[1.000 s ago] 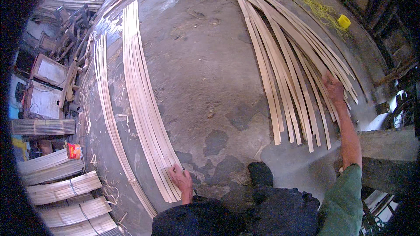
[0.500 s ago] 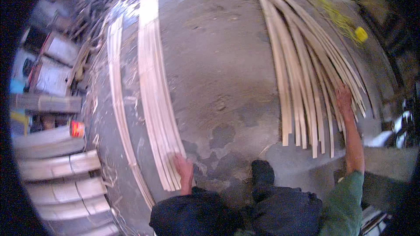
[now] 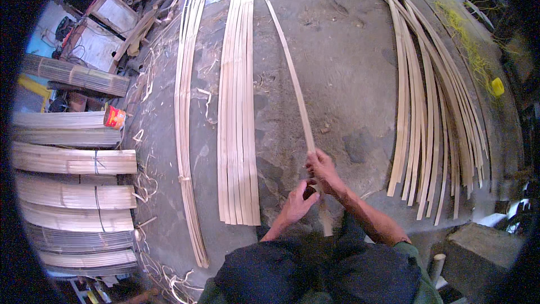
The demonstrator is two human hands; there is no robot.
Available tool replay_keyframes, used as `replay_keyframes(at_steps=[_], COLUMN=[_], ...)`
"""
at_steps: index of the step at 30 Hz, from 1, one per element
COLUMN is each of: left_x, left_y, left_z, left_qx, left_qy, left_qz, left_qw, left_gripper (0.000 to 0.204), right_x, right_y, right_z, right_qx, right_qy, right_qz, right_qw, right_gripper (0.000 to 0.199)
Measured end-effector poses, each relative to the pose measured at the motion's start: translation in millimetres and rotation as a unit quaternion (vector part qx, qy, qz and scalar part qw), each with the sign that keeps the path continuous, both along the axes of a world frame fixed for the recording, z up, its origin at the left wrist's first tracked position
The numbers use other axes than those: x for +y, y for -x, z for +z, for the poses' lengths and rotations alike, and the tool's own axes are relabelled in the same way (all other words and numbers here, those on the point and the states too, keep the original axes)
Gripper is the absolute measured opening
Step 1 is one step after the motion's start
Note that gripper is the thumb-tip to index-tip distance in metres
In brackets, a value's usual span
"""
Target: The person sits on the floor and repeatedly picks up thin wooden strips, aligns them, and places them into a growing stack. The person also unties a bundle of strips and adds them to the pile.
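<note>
One long, pale bamboo strip (image 3: 295,87) slants from the far floor down to my hands, its near end hanging between my knees. My right hand (image 3: 326,173) is closed around it. Just below, my left hand (image 3: 297,204) has its thumb and fingers curled at the strip's edge, with a dark gap showing between them. To the left lies a flat row of strips (image 3: 237,135) side by side, their near ends even. A narrower bundle (image 3: 185,107), tied near its lower part, lies farther left. On the right, loose strips (image 3: 419,112) fan out with uneven near ends.
Tied stacks of strips (image 3: 73,159) line the left edge, with a red tin (image 3: 115,117) on one. Curled shavings (image 3: 147,186) litter the floor beside them. Yellow string (image 3: 464,45) and a yellow object (image 3: 498,86) lie at the far right. A grey block (image 3: 484,250) stands at lower right.
My right hand has come from the right-hand fan to the middle with one strip. My left hand has left the flat row and joined it. The view has shifted.
</note>
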State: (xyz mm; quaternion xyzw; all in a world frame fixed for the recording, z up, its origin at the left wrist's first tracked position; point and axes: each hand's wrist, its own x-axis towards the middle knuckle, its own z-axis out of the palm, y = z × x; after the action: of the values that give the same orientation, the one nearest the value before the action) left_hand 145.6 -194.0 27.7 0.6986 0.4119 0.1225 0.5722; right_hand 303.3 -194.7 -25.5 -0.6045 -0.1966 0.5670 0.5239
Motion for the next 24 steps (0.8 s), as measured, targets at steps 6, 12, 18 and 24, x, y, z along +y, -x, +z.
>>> replay_keyframes(at_steps=[6,12,18,24], left_x=[45,57,62,69], left_y=[69,117,119,111], left_z=[-34,-67,-75,-71], left_qx=[0.201,0.37,0.362,0.359], left_qy=[-0.317,-0.376,-0.393,-0.368], left_qz=[0.105,0.138,0.152,0.125], left_qw=[0.921,0.838,0.831,0.849], left_gripper=[0.041,0.053,0.048,0.04], right_x=[-32,-86,-119,-149], right_y=[-82,-138,-187,-237], right_z=[101,142,125,93], right_qx=[-0.315,-0.421,-0.483,-0.513], right_qy=[-0.103,0.011,0.009,0.113], right_qz=[-0.18,-0.175,-0.237,-0.251], right_qw=[0.926,0.89,0.843,0.813], right_gripper=[0.044,0.049,0.049,0.047])
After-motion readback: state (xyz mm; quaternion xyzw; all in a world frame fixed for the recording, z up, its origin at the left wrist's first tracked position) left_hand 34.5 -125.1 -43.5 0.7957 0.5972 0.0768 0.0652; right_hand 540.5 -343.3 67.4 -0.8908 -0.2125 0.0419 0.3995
